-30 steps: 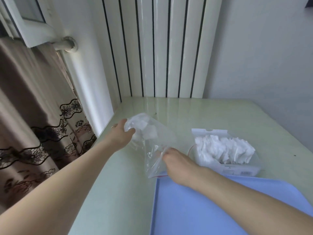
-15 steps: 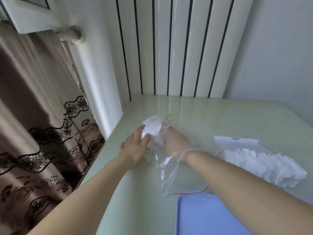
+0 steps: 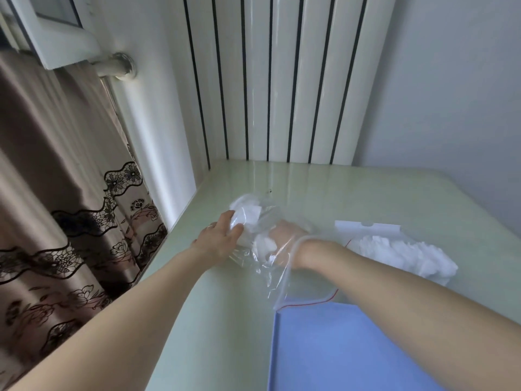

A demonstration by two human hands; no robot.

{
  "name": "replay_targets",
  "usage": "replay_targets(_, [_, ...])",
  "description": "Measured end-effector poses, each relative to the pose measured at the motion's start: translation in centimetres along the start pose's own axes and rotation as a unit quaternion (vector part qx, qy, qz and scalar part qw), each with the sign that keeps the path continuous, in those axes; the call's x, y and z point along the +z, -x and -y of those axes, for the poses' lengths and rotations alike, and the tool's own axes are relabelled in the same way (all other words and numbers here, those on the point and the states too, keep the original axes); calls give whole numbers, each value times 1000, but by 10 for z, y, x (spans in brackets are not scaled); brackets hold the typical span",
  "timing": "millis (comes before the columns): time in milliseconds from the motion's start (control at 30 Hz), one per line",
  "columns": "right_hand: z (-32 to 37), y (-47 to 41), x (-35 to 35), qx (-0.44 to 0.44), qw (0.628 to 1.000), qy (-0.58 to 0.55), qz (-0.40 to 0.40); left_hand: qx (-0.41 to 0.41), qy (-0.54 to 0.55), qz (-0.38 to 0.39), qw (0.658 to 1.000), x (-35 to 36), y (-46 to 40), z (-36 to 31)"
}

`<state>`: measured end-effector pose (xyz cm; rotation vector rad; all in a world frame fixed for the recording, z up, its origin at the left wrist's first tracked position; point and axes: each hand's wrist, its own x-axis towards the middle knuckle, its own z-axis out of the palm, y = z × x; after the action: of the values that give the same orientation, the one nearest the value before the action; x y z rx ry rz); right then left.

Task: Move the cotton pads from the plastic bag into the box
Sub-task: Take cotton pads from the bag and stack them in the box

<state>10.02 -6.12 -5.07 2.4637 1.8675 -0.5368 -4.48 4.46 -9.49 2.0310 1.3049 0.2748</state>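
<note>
Now left hand pinching the closed end of the bag from outside, fingers curled around plastic and pads bunched there — bag lying on the green table. Right hand pushed in through the bag's mouth to the wrist; grip behind the plastic can't be made out. Box just right of the bag — heaped with white pads. Blue tray nearest.

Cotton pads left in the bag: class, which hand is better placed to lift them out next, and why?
The right hand: it is already inside the plastic bag beside the cotton pads. The left hand grips the bag from outside, steadying it.
</note>
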Motion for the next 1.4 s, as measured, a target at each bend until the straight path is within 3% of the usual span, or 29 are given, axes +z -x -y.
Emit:
replay_targets(133, [-3,44,-4,-7,992,-118,48,-11,-35,3,999,-5,18,-4])
replay_targets(267, [-19,98,-13,-29,955,-291,58,-13,-102,-17,995,-15,24,-3])
replay_targets(400, [-46,148,-41,-17,943,-328,63,-22,-169,-63,983,-27,38,-22])
replay_targets(500, [-81,167,-66,24,927,-373,23,64,-156,-132,977,-27,61,-65])
replay_targets(600, [-114,181,-80,57,895,-443,10,226,-77,-152,959,-11,96,-124])
replay_targets(700, [-131,186,-77,62,856,-513,18,292,5,-37,956,12,132,-169])
replay_targets(800, [-139,190,-69,42,832,-553,23,208,82,118,968,32,146,-192])
replay_targets(933, [-144,192,-63,35,805,-592,-15,113,228,215,943,45,148,-195])
replay_targets(1233, [-147,188,-43,47,757,-647,-75,166,247,186,937,55,142,-185])
replay_targets(1400, [-146,182,-41,51,760,-636,-121,156,247,149,944,56,135,-182])
